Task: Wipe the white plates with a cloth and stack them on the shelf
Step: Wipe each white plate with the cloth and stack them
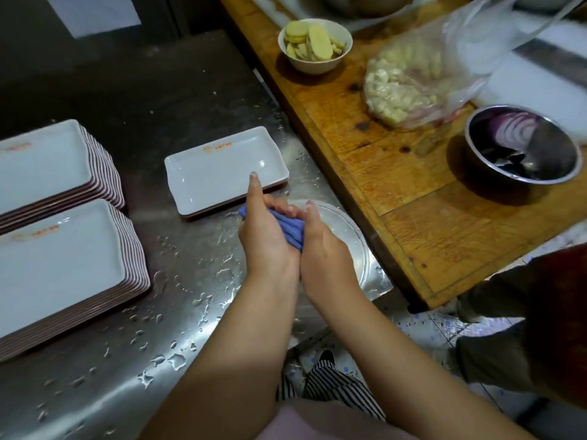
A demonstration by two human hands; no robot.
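Both my hands hold a blue cloth [290, 228] between them above the wet steel counter [178, 300]. My left hand [265, 236] grips the cloth, with its index finger stretched out over the near edge of a white rectangular plate [219, 168]. My right hand [324, 246] grips the cloth's other side. That plate sits on top of another one, just beyond my hands. Two tall stacks of the same white plates stand at the left, one farther away [47, 160] and one nearer [63, 268].
A round clear dish [352, 236] lies under my hands at the counter's right edge. A wooden table [397, 173] at the right carries a bowl of sliced ginger [314, 46], a plastic bag of food [409, 81] and a steel bowl with onion [521, 144]. Another person [524, 319] stands at the right.
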